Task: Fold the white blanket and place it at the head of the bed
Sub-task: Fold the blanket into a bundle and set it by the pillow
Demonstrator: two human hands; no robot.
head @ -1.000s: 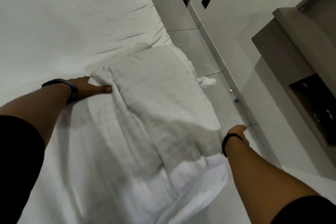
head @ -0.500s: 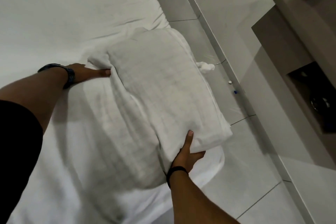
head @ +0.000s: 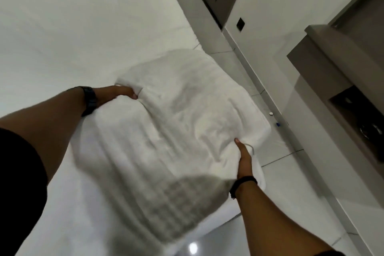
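— Why one hand on each side like that?

— To keep the folds from sliding open, I'd say. The left hand [head: 116,94] is curled around the far corner of the blanket [head: 166,131], thumb on top, fingers tucked beneath. The right hand [head: 244,159] is wedged under the near edge, thumb pressed against the cloth; its fingers are hidden in the folds, so I can't tell how they close.

— And where's the bundle sitting?

— Between the two hands, a thick slab at the bed's [head: 83,27] right edge, partly overhanging the floor [head: 291,172]. It looks bunched up off the sheet, blurred at the near end.

— Folded enough?

— Seems so. It's the carry to the head of the bed that looks to be left.
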